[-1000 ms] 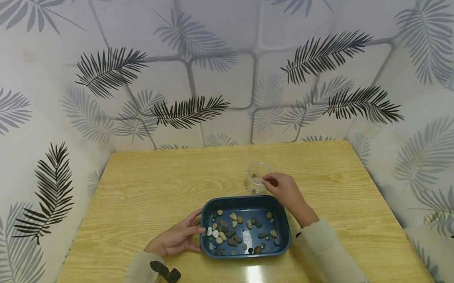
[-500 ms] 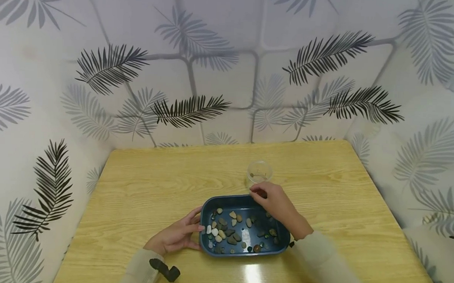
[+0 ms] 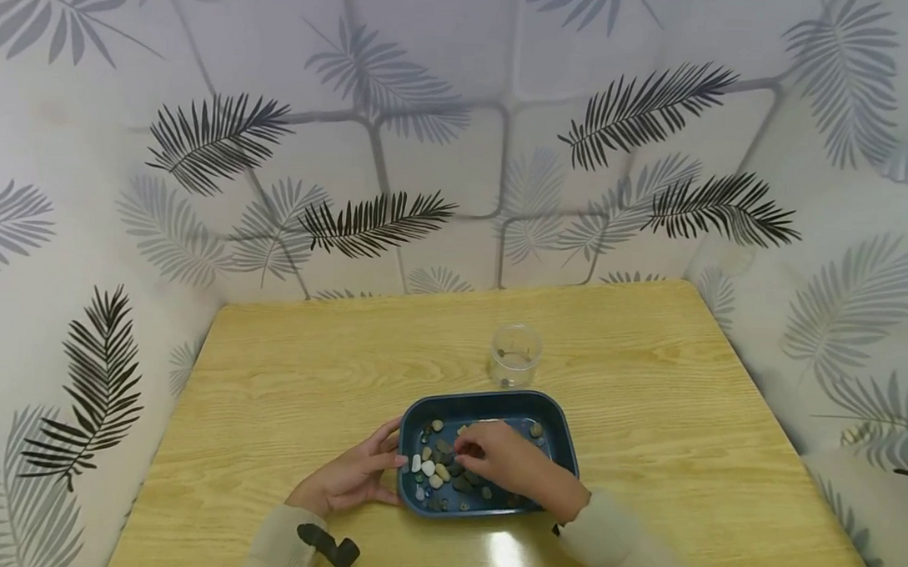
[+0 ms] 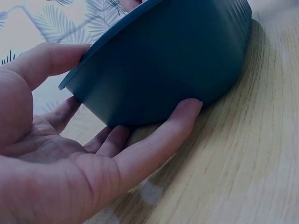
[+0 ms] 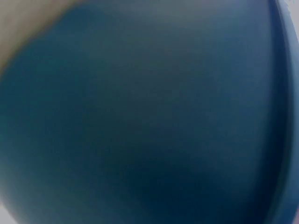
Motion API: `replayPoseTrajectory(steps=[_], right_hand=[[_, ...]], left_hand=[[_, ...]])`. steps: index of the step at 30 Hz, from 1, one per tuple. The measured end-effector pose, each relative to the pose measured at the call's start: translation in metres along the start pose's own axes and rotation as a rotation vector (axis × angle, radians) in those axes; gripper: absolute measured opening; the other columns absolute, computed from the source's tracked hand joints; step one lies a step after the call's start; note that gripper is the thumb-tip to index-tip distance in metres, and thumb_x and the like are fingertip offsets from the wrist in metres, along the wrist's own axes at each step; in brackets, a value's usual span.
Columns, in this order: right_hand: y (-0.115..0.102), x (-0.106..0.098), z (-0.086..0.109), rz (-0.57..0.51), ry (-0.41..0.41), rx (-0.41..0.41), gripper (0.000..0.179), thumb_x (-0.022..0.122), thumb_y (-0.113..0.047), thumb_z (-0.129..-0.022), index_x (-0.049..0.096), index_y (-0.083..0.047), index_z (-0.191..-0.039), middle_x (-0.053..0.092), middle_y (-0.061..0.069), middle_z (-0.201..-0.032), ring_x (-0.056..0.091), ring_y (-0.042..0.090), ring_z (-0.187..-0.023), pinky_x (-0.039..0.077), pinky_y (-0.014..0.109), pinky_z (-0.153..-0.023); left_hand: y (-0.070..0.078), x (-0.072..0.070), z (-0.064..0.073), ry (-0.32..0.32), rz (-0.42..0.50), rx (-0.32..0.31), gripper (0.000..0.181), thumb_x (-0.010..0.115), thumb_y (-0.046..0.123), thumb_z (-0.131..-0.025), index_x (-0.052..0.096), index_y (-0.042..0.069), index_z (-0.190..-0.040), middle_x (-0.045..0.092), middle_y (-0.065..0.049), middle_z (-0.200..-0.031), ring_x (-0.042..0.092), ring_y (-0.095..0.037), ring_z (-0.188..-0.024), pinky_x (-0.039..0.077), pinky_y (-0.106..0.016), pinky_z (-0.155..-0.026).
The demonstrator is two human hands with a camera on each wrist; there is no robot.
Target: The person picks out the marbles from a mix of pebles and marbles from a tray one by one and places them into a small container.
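Yellow wood grain runs across the desk, with a bright glare patch near its front. Closest in are two pale sleeves, the left one with a black piece strapped at its wrist. The left hand is spread against the left end of a blue tray, one digit at the rim and another low on the wall, close to the desk. The tray sits flat, with pebbles scattered over its floor, among them white ones near that left end. The right hand reaches into the tray, its fingers curled over darker stones; whether the tips pinch one I cannot tell, since the right wrist view is mostly blurred blue. Just behind the tray stands a clear cup with a few small bits in it. Farthest back is a pale wall printed with grey and black fronds.
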State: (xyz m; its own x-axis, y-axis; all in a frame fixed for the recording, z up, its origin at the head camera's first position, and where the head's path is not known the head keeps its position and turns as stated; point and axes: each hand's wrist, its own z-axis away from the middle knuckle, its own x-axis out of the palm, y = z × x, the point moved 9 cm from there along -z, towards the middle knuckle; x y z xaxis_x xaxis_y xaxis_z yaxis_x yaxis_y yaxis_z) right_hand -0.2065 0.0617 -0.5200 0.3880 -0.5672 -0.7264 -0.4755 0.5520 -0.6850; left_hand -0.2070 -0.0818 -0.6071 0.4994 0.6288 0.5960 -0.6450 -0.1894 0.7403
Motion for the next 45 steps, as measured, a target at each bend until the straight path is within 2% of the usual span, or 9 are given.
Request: replayPoseTrajectory(steps=[4, 11, 18, 23, 37, 45], right_hand=[[-0.009, 0.017, -0.003, -0.002, -0.036, -0.003, 0.011, 0.061, -0.015, -0.084, 0.066, -0.010, -0.092, 0.059, -0.011, -0.080, 0.052, -0.003, -0.070, 0.045, 0.014, -0.061], [-0.014, 0.036, -0.008, 0.076, -0.060, -0.023, 0.012, 0.061, -0.016, -0.084, 0.067, -0.012, -0.093, 0.059, -0.012, -0.081, 0.050, -0.005, -0.069, 0.043, 0.013, -0.060], [-0.011, 0.045, -0.013, 0.097, -0.069, -0.009, 0.010, 0.061, -0.016, -0.083, 0.067, -0.013, -0.090, 0.058, -0.013, -0.078, 0.050, -0.005, -0.067, 0.043, 0.013, -0.060], [-0.013, 0.052, -0.016, 0.087, -0.100, 0.000, 0.007, 0.062, -0.013, -0.082, 0.067, -0.011, -0.087, 0.057, -0.013, -0.074, 0.050, -0.004, -0.065, 0.042, 0.012, -0.058], [-0.015, 0.068, -0.023, 0.154, -0.176, 0.035, 0.004, 0.065, -0.016, -0.080, 0.067, -0.013, -0.080, 0.055, -0.015, -0.070, 0.048, -0.002, -0.062, 0.041, 0.014, -0.056], [-0.017, 0.071, -0.025, 0.192, -0.178, 0.070, 0.004, 0.067, -0.016, -0.077, 0.065, -0.015, -0.074, 0.052, -0.014, -0.065, 0.046, -0.001, -0.057, 0.039, 0.015, -0.052]], left_hand=[[0.000, -0.001, 0.000, -0.008, 0.003, 0.003, 0.062, 0.043, 0.005, -0.092, 0.015, 0.032, -0.140, 0.004, -0.008, -0.146, 0.030, -0.041, -0.121, 0.036, -0.064, -0.077], [0.001, -0.001, 0.001, -0.022, -0.009, 0.009, 0.062, 0.043, 0.006, -0.092, 0.013, 0.031, -0.141, 0.002, -0.009, -0.146, 0.028, -0.041, -0.122, 0.036, -0.064, -0.078], [0.000, -0.002, 0.002, -0.006, 0.000, 0.012, 0.062, 0.043, 0.005, -0.092, 0.014, 0.030, -0.141, 0.005, -0.011, -0.145, 0.030, -0.041, -0.121, 0.036, -0.064, -0.077], [-0.001, -0.002, 0.001, -0.005, 0.000, -0.001, 0.062, 0.043, 0.006, -0.092, 0.015, 0.032, -0.141, 0.005, -0.009, -0.145, 0.029, -0.039, -0.122, 0.036, -0.063, -0.078], [-0.004, -0.005, 0.000, 0.003, 0.010, -0.011, 0.062, 0.043, 0.005, -0.092, 0.015, 0.033, -0.140, 0.004, -0.007, -0.146, 0.029, -0.040, -0.122, 0.036, -0.063, -0.078], [-0.003, -0.004, 0.000, 0.006, 0.002, -0.009, 0.062, 0.043, 0.006, -0.092, 0.015, 0.033, -0.140, 0.006, -0.008, -0.145, 0.033, -0.039, -0.120, 0.037, -0.063, -0.077]])
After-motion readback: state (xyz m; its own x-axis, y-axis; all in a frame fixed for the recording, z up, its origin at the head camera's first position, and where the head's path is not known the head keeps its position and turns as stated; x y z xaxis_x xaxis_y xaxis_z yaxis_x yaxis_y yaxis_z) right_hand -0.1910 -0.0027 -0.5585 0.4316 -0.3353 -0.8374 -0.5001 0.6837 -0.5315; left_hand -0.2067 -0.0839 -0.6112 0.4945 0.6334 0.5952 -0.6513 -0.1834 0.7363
